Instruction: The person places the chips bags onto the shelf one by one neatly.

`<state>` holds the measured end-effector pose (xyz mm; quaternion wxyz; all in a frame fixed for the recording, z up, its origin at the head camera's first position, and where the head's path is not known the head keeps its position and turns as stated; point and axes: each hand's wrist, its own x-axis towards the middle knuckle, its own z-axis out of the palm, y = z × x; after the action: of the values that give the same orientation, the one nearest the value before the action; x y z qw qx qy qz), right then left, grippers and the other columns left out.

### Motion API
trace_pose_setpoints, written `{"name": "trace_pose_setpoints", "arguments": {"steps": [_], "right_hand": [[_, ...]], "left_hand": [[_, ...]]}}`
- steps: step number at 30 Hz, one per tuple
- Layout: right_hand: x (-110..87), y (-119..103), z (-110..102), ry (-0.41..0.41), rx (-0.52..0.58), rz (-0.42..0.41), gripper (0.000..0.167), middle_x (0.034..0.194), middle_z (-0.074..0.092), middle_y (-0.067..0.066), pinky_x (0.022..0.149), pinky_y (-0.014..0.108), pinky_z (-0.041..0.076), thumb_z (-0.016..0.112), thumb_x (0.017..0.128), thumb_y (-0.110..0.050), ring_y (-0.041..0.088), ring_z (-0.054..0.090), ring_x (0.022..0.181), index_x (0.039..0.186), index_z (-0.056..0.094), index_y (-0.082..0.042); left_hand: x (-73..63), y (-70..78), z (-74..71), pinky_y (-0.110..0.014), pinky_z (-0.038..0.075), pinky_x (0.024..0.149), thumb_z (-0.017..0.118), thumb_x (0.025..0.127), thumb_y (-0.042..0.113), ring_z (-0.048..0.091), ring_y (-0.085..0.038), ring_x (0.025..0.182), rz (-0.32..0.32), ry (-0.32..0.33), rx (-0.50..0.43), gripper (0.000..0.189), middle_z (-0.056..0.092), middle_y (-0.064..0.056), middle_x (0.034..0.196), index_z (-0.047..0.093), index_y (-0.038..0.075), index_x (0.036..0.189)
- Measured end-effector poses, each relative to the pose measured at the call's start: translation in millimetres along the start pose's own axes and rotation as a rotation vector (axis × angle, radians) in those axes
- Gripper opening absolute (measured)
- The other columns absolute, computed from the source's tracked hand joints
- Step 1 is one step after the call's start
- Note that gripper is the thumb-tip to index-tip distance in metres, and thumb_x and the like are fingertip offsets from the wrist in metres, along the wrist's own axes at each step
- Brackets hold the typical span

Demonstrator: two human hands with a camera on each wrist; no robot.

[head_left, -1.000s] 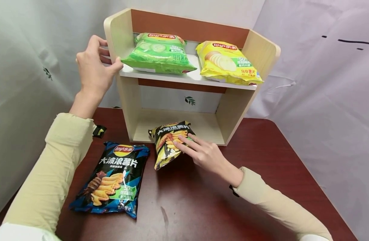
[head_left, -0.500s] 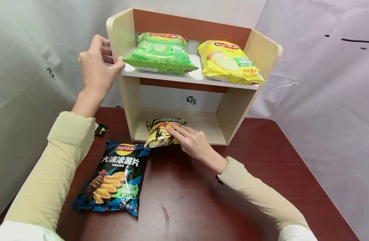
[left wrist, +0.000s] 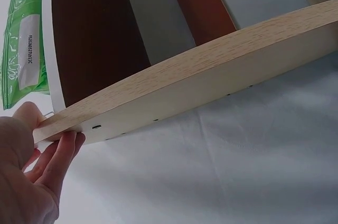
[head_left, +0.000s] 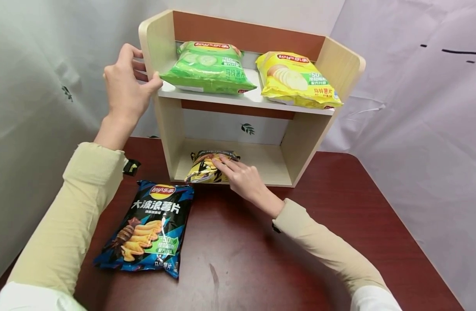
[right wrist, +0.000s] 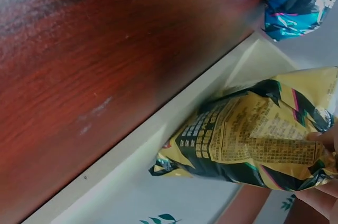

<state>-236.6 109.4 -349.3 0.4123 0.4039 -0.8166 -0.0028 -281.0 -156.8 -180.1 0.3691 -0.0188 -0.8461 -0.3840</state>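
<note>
At the left, my left hand [head_left: 125, 90] grips the side panel of a two-tier wooden shelf [head_left: 165, 129]; in the left wrist view its thumb and fingers [left wrist: 60, 163] lie on opposite faces of the panel. My right hand [head_left: 248, 182] holds a black-and-yellow potato chip bag [head_left: 206, 167] at the left of the lower tier. Its fingers lie over the bag's top, and the right wrist view shows the thumb on the printed back of the chip bag [right wrist: 253, 134]. A green chip bag [head_left: 210, 71] and a yellow chip bag [head_left: 296, 82] rest on the upper tier.
A blue-and-black chip bag [head_left: 148, 229] lies flat on the dark red table [head_left: 261, 259], left of centre and in front of the shelf. White fabric [head_left: 412, 129] hangs behind and at both sides.
My right hand has moved forward and left, bringing the black-and-yellow chip bag from the shelf's front edge into the lower tier. My left hand keeps its grip on the side panel.
</note>
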Motion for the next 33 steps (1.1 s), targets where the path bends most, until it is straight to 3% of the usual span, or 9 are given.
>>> {"name": "trace_pose_setpoints", "arguments": {"steps": [7,16,25,29,33], "right_hand": [[1.5,0.0,5.8,-0.082,0.007,-0.021,0.051,0.120,0.068,0.002,0.035,0.024,0.038,0.059,0.080,0.002,0.021,0.069,0.086,0.127,0.062,-0.019],[2.0,2.3,15.7,-0.193,0.044,-0.018,0.054,0.123,0.068,-0.002,0.036,0.022,0.031,0.056,0.082,0.004,0.020,0.069,0.096,0.130,0.061,-0.021],[1.5,0.0,25.3,-0.258,0.050,0.010,0.055,0.128,0.064,-0.005,0.038,0.024,0.041,0.053,0.086,0.003,0.021,0.066,0.107,0.134,0.056,-0.024],[0.9,-2.9,30.5,-0.277,0.091,0.017,0.044,0.127,0.065,-0.001,0.043,0.027,0.048,0.051,0.092,-0.001,0.020,0.066,0.105,0.132,0.056,-0.018],[1.1,-4.3,34.2,-0.296,0.111,-0.001,0.037,0.124,0.064,0.003,0.045,0.027,0.050,0.050,0.095,-0.005,0.020,0.068,0.091,0.131,0.054,-0.014]], "left_hand": [[0.8,-1.0,0.8,-0.016,0.054,0.078,0.060,0.082,0.025,0.044,0.020,0.065,-0.001,0.009,-0.009,0.032,0.073,-0.010,0.109,0.057,0.011,0.111],[0.7,-1.8,1.3,-0.015,0.054,0.077,0.059,0.082,0.025,0.044,0.020,0.065,0.003,0.004,-0.004,0.031,0.073,-0.010,0.108,0.057,0.011,0.110],[1.1,-1.1,0.4,-0.014,0.053,0.077,0.060,0.083,0.025,0.043,0.021,0.065,0.005,0.004,-0.006,0.031,0.073,-0.010,0.109,0.057,0.011,0.111],[0.8,-0.8,0.3,-0.013,0.052,0.076,0.059,0.083,0.025,0.043,0.020,0.066,0.005,0.001,0.002,0.032,0.073,-0.010,0.109,0.056,0.011,0.111],[0.8,-0.3,0.5,-0.011,0.051,0.074,0.059,0.083,0.025,0.043,0.020,0.066,0.008,0.000,0.009,0.032,0.073,-0.010,0.108,0.056,0.011,0.111]]}}
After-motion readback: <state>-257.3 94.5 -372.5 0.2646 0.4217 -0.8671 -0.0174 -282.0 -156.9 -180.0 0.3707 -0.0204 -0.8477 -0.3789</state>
